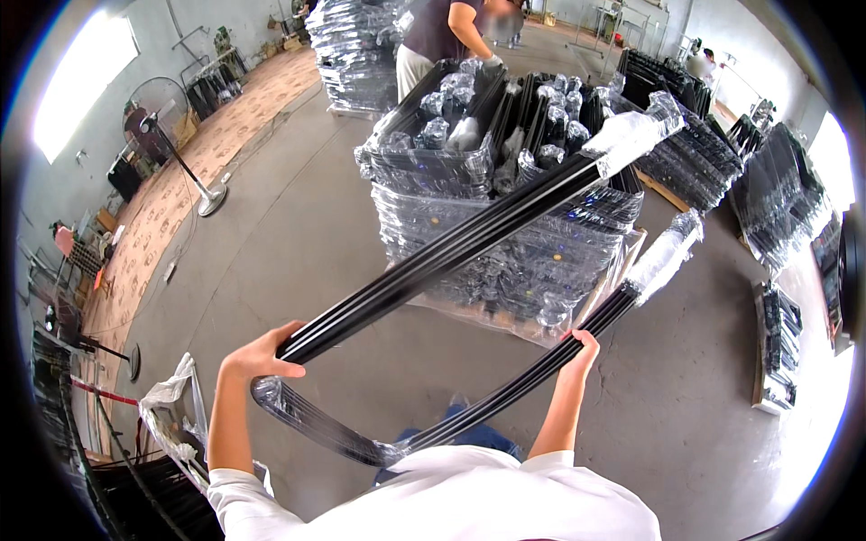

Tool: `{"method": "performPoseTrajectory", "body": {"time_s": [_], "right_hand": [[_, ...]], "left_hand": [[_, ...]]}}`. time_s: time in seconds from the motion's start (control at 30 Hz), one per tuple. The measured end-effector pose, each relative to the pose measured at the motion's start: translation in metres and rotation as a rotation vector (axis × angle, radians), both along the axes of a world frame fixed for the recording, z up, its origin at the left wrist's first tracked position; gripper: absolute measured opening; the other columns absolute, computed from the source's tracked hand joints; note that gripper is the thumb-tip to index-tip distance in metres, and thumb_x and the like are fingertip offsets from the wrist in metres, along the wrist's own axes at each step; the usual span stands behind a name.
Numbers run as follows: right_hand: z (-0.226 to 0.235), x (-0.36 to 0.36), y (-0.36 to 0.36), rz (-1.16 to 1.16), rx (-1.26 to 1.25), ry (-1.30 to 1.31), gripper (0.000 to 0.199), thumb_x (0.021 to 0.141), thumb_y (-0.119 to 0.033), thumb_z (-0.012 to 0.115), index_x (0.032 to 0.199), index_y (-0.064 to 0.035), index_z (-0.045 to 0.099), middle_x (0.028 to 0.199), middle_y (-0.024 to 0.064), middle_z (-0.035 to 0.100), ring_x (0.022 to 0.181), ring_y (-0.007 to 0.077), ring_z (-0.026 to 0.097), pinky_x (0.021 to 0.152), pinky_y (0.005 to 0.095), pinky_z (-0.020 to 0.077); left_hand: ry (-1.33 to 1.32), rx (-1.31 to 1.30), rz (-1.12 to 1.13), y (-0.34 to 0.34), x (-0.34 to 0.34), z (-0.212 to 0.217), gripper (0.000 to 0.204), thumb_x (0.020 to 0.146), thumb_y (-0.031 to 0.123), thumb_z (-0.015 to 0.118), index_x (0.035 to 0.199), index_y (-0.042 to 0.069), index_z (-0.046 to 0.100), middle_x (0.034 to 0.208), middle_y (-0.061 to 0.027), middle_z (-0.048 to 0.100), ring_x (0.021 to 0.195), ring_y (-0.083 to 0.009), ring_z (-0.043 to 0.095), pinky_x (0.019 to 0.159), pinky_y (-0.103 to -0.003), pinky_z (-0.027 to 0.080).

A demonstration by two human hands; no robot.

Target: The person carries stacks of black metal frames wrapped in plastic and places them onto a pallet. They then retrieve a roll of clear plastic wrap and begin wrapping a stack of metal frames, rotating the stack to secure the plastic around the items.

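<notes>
My left hand (262, 354) is closed around the near end of a long bundle of black strips (442, 248). That bundle slants up to the right, its far end in clear plastic film (627, 140) above the wrapped stack. In my right hand (579, 352) is a second, similar bundle of black strips (514, 392), gripped along its length. This one runs low across my body, with film on its upper right end (665, 257) and on its lower left part (325, 428). Whether the strips are metal or plastic I cannot tell.
A large film-wrapped stack of black bundles (487, 243) stands in front of me. Behind it a person (442, 41) leans over the bundles. More wrapped stacks (780, 198) are at the right, a pedestal fan (176, 158) at the left, and a white-wrapped frame (171, 406) by my left elbow.
</notes>
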State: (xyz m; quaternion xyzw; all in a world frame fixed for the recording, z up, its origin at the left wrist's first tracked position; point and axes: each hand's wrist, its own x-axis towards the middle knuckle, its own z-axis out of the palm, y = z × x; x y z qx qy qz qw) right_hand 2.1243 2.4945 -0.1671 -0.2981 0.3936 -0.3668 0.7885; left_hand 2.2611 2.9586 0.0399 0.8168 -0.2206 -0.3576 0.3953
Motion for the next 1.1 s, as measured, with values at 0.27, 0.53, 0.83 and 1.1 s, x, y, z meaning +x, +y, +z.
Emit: {"method": "performPoseTrajectory", "body": {"time_s": [0.27, 0.53, 0.83, 1.1], "right_hand": [[0.010, 0.046, 0.015, 0.000, 0.043, -0.076, 0.017, 0.054, -0.006, 0.050, 0.070, 0.0000, 0.052, 0.063, 0.0087, 0.052, 0.056, 0.0210, 0.051, 0.053, 0.0268, 0.0406], [0.015, 0.102, 0.044, -0.068, 0.175, -0.314, 0.027, 0.059, -0.005, 0.050, 0.085, 0.0017, 0.052, 0.071, 0.0116, 0.052, 0.066, 0.0243, 0.052, 0.065, 0.0325, 0.0447], [0.085, 0.162, 0.113, 0.363, -0.257, -0.677, 0.056, 0.075, -0.049, 0.057, 0.104, -0.0012, 0.050, 0.099, 0.0164, 0.056, 0.098, 0.0297, 0.052, 0.093, 0.0442, 0.0357], [0.043, 0.202, 0.172, 0.201, 0.155, -0.827, 0.032, 0.077, -0.032, 0.060, 0.090, -0.0030, 0.056, 0.109, 0.0206, 0.054, 0.104, 0.0376, 0.050, 0.092, 0.0435, 0.0380]], "left_hand": [[-0.671, 0.543, 0.266, -0.068, 0.019, 0.024, 0.043, 0.057, 0.018, 0.069, 0.095, 0.005, 0.054, 0.081, -0.0149, 0.061, 0.078, -0.0316, 0.058, 0.070, -0.040, 0.043], [-1.533, 0.315, 0.287, -0.070, 0.092, -0.003, 0.040, 0.052, 0.014, 0.070, 0.085, 0.006, 0.050, 0.076, -0.0063, 0.052, 0.071, -0.0251, 0.055, 0.057, -0.036, 0.046], [-2.143, 0.162, 0.206, -0.080, 0.336, 0.100, 0.052, 0.051, 0.030, 0.077, 0.092, 0.008, 0.052, 0.088, -0.0069, 0.056, 0.082, -0.0260, 0.055, 0.072, -0.034, 0.045], [-1.946, -0.181, -0.253, -0.225, 0.502, 0.132, 0.043, 0.058, 0.028, 0.068, 0.089, 0.005, 0.049, 0.088, -0.0152, 0.054, 0.087, -0.0320, 0.052, 0.078, -0.042, 0.038]]}}
